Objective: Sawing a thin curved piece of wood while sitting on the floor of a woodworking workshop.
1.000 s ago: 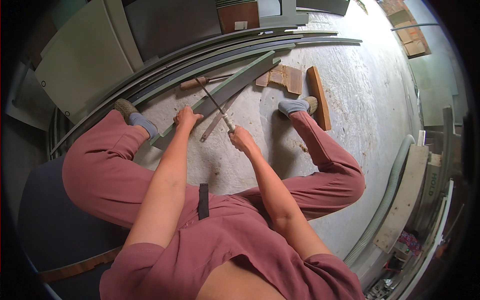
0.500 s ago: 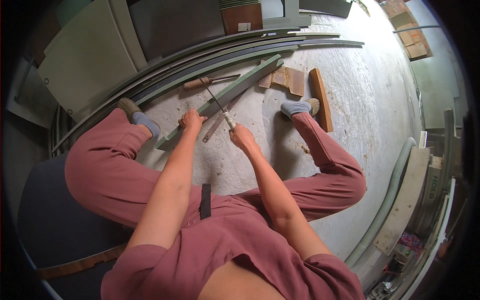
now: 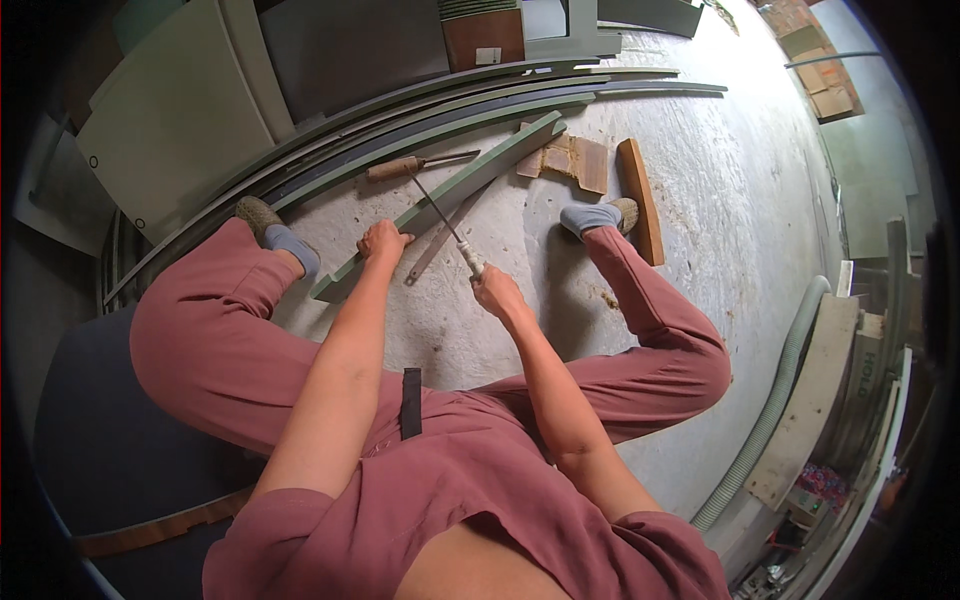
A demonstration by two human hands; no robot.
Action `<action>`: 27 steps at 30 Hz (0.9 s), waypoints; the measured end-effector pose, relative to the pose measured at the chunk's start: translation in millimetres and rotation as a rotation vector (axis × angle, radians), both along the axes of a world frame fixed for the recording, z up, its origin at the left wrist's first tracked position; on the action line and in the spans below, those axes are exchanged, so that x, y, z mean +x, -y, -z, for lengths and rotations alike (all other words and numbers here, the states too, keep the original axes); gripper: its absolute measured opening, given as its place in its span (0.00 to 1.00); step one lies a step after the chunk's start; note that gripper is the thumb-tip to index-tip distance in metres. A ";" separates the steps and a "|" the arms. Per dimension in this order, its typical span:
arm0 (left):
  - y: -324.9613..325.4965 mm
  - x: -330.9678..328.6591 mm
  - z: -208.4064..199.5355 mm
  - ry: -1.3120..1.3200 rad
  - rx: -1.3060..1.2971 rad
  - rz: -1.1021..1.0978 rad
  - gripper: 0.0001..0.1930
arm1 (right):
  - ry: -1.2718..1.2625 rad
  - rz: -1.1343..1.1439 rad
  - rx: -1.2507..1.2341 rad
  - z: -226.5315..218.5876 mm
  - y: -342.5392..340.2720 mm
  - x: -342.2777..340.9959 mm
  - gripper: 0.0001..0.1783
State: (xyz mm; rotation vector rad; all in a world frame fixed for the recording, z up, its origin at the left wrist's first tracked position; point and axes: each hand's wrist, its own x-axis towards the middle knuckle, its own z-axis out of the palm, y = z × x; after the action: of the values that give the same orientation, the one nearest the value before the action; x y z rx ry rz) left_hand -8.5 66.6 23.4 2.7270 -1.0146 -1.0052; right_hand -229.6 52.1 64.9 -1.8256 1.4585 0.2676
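Note:
A long grey-green board (image 3: 485, 178) stands on edge, slanting from lower left to upper right before me. My left hand (image 3: 383, 243) is closed around its near end, fingers over the top edge. In my right hand (image 3: 497, 291) is the whitish, wrapped-looking handle of a thin file (image 3: 435, 206), its long metal shaft lying across the board's top edge. Beyond the board rests a wooden-handled tool (image 3: 395, 168) with a dark metal shank. A flat rusty metal strip (image 3: 432, 252) with a hole in its end pokes out on the near side of the board.
Long green and dark strips (image 3: 450, 100) lie behind the board. To the right are a brown wooden block (image 3: 641, 200) by my foot and a patched wooden piece (image 3: 575, 160). A ribbed hose (image 3: 770, 410) and planks (image 3: 810, 400) run along the right. Panels (image 3: 170, 120) lean at the left.
My right hand has drawn back toward the lower right, pulling the file along across the board's edge. My left hand and the board have stayed in place.

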 end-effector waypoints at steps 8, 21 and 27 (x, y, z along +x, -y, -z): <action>1.1 -1.0 0.8 0.020 -0.007 0.005 0.21 | -0.002 -0.018 -0.002 -0.1 -0.3 -6.2 0.14; 0.9 0.8 -2.2 -0.006 -0.002 -0.003 0.21 | 0.015 -0.028 -0.009 10.8 15.7 31.0 0.17; 1.0 0.0 -6.4 0.014 -0.007 -0.004 0.21 | -0.011 -0.004 -0.011 15.5 8.6 15.9 0.17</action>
State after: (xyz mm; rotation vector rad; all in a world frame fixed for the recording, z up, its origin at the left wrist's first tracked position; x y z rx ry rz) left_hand -8.5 65.7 29.8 2.7333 -1.0122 -0.9821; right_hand -213.8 43.5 49.3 -1.8382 1.4667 0.2720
